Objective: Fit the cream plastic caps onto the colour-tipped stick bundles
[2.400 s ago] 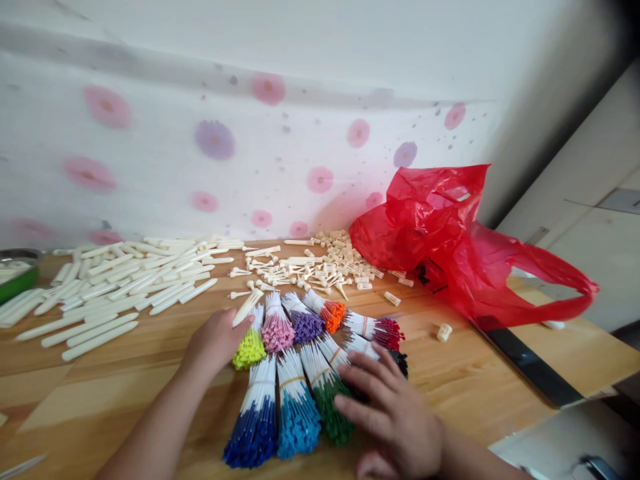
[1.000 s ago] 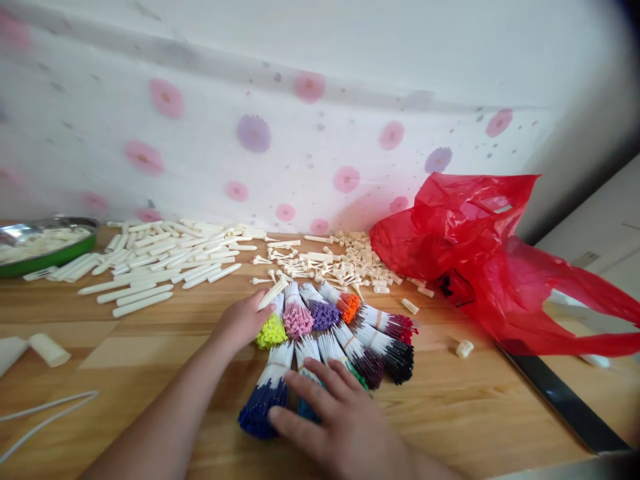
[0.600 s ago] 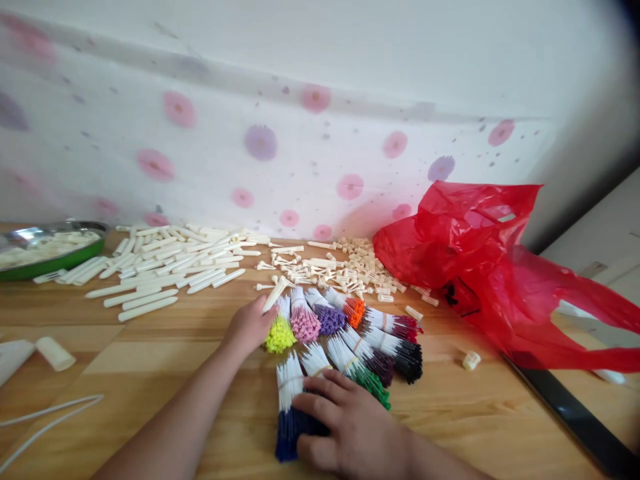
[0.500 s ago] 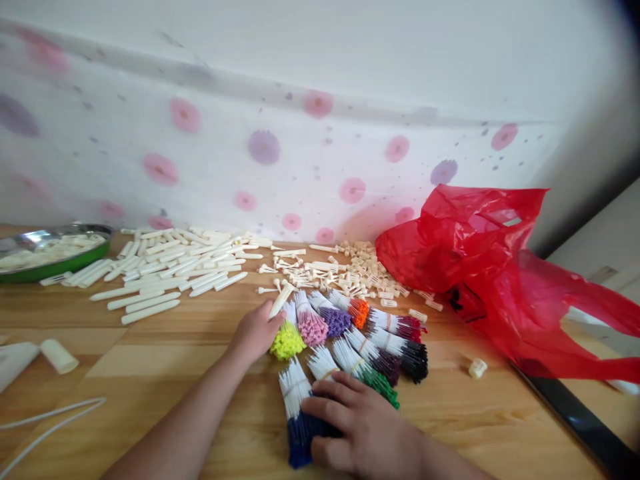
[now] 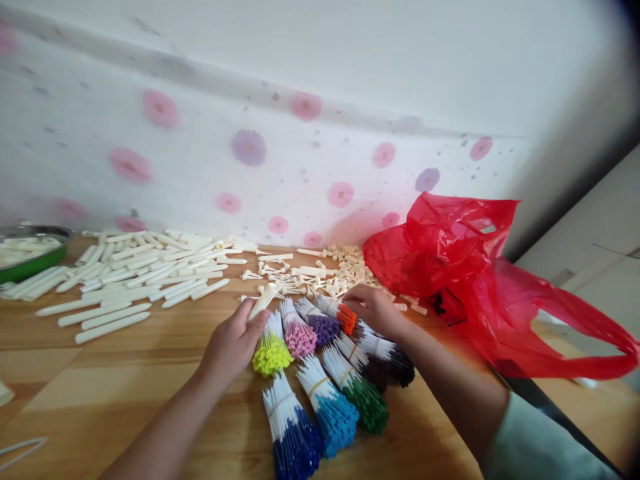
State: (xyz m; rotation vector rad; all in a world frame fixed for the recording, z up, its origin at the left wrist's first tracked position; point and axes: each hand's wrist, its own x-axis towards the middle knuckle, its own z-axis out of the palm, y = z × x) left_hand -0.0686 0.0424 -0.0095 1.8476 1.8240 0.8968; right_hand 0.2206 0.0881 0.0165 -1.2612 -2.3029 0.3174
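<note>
My left hand [image 5: 234,339] is closed around a short cream plastic pen barrel [image 5: 263,300], held tilted just above the table. Beside its fingertips lies a rubber-banded bundle of thin sticks like pen refills, white with yellow ends [image 5: 271,353]. My right hand [image 5: 373,308] reaches over the orange-ended bundle [image 5: 347,317], fingers extended and apart toward a heap of small cream plastic pieces [image 5: 350,267]. Pink [image 5: 300,337], purple [image 5: 324,327], green [image 5: 367,403], light blue [image 5: 336,421], dark blue [image 5: 296,443] and black [image 5: 403,367] bundles lie between and below my hands.
A large pile of cream tubes [image 5: 155,263] spreads at the back left. At the far left stands a green-sided dish [image 5: 37,267] of more pieces. A crumpled red plastic bag [image 5: 450,267] sits right, over a dark strip [image 5: 555,413]. A white cable [image 5: 23,450] lies front left.
My right hand has lifted off the blue bundles and moved up to the orange one, uncovering the light blue bundle. My left hand still holds the pen barrel. The view has shifted slightly right.
</note>
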